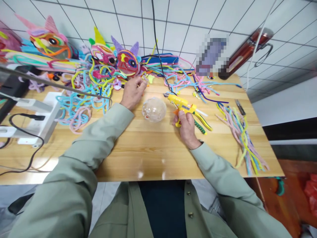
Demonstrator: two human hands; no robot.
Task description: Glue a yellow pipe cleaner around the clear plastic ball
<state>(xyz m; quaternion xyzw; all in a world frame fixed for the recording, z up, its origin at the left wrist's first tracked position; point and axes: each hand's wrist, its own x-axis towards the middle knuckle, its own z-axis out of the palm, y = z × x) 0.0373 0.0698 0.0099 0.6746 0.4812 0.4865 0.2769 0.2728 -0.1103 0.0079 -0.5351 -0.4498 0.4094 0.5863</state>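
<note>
My right hand (186,127) is wrapped round the handle of a yellow glue gun (182,104), whose nozzle points left toward a clear plastic ball (154,109) on the wooden table (138,148). My left hand (132,92) is behind the ball, fingers pinched together near a tangle of coloured pipe cleaners (86,89); what it pinches is too small to name. Green-and-yellow pliers (203,123) lie just right of the glue gun.
Finished pipe-cleaner masks (127,61) stand along the table's back edge. A bundle of straight pipe cleaners (241,135) lies at the right, with small cutters (240,106) behind it. A white power strip with black cable (37,122) is at the left. A black cord (158,49) hangs to the table.
</note>
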